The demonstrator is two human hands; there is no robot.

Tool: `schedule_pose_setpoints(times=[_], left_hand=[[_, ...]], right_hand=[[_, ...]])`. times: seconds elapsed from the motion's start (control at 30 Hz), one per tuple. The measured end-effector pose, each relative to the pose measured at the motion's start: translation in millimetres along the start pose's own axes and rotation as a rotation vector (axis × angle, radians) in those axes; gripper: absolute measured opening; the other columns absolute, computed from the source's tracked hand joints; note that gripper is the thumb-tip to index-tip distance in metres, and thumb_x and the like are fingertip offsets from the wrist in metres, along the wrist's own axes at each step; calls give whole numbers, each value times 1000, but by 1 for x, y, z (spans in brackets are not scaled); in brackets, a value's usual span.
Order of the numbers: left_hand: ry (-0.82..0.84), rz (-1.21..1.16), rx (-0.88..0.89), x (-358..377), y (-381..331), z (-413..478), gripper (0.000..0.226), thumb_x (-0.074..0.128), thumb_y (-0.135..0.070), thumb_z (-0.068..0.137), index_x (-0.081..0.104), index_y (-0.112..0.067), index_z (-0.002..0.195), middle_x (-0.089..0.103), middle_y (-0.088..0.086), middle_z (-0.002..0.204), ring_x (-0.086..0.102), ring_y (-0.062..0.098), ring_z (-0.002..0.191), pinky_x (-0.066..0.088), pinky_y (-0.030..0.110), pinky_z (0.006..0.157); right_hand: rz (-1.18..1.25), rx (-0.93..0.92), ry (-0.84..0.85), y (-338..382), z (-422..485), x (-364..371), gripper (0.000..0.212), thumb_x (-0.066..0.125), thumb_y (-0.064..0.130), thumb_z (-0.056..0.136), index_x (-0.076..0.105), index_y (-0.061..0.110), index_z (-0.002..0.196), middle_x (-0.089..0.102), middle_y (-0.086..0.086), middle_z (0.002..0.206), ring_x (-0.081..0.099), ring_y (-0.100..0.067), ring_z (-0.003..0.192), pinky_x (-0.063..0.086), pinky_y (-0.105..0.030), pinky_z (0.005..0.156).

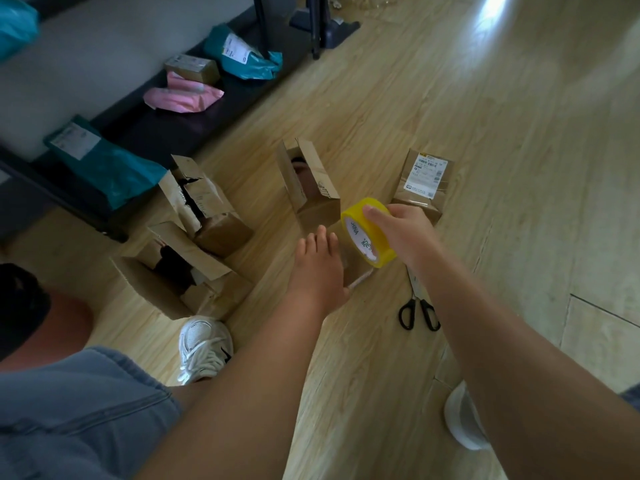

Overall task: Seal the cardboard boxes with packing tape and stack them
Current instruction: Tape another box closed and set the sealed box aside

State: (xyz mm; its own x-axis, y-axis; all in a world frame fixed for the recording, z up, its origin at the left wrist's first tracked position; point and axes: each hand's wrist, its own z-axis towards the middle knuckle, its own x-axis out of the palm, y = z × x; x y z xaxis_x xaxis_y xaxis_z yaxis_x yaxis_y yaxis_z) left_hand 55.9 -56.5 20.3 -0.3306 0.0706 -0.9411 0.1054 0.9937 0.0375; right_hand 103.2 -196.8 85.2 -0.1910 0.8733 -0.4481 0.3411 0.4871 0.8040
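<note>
While the right grip curls round the yellow packing tape roll, the left grip rests flat, fingers straight, on a small cardboard box just beneath the roll; its long axis is hidden.

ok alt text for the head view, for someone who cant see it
A person's right hand grips a roll of yellow tape above a wooden floor, the left hand open beside it. Around them sit three open cardboard boxes, one closed labelled box and scissors.
</note>
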Motion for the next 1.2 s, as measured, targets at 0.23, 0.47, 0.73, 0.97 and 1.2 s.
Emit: schedule_pose_setpoints(times=[0.23,0.47,0.73,0.97,1.2], left_hand=[[93,-19,-107,-7,17,10,107,52,-64,90,-1,2,155,2,26,162,16,38,148,9,47,119],[108,24,-33,-7,13,10,108,54,-62,89,-6,-1,155,-3,23,163,9,36,151,8,48,121],[103,1,-39,-9,10,11,106,55,-60,90,-6,-2,156,-3,22,163,7,35,151,8,49,121],[57,-283,-19,-16,4,23,76,32,-50,102,0,-9,158,-14,9,165,-11,24,152,-7,45,122],[80,-286,110,7,-2,41,55,14,-27,108,-15,-25,156,-25,-3,162,-26,14,147,-19,36,116]], right_hand=[[-262,72,-78,-22,4,5,42,65,48,86,54,14,63,44,1,55,40,-15,49,32,-30,53],[-270,210,-91,-65,-2,12,45,63,52,89,54,14,67,46,0,58,41,-13,49,28,-27,48],[-246,282,-104,-75,9,22,40,63,43,87,50,14,62,43,2,54,39,-14,47,28,-27,48],[-207,314,-87,-77,18,25,38,62,41,91,51,15,66,46,1,55,43,-14,49,30,-28,49],[-181,260,-64,-83,18,27,35,61,44,92,63,13,76,57,-1,64,55,-17,60,38,-28,55]])
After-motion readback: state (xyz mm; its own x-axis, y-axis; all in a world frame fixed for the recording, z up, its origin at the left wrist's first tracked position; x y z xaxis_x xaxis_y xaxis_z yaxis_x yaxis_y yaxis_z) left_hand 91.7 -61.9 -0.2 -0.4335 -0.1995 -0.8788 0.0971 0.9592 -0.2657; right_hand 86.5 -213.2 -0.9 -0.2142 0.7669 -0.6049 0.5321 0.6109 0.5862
